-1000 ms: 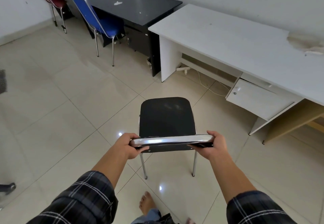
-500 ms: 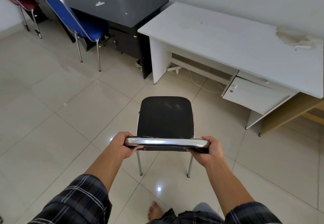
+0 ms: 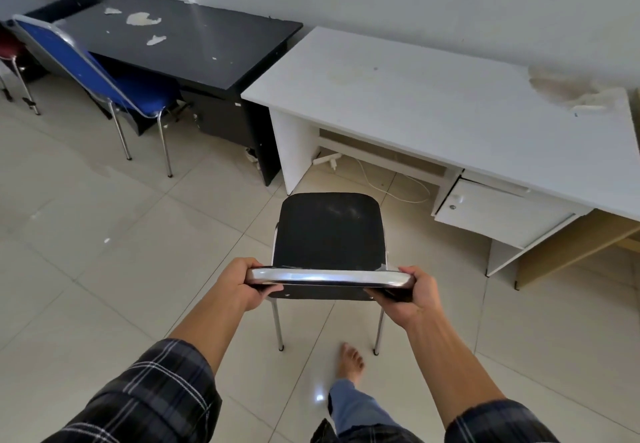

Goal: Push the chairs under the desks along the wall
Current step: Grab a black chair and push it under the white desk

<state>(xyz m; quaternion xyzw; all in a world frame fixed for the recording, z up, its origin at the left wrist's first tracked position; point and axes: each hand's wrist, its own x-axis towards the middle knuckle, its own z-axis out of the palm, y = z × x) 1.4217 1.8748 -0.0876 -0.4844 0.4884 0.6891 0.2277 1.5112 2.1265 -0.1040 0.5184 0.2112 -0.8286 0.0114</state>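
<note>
Two hands grip the chrome top rail of the black chair (image 3: pixel 330 234): the left hand (image 3: pixel 244 283) and right hand (image 3: pixel 410 295) each have fingers curled closed around an end of it. That chair stands on the tiles just short of the white desk (image 3: pixel 433 110), facing its knee gap. Its front legs are hidden, so contact with the floor is probably full. Next comes a straight push, keeping clear of the drawer unit (image 3: pixel 498 212). A blue chair (image 3: pixel 104 78) sits partly out from the black desk (image 3: pixel 194 37).

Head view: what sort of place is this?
Probably a plain office or study room. A black desk and a white desk with a drawer stand in a row against a bare wall, metal-framed chairs like the blue chair face them, and the floor is tiled.
</note>
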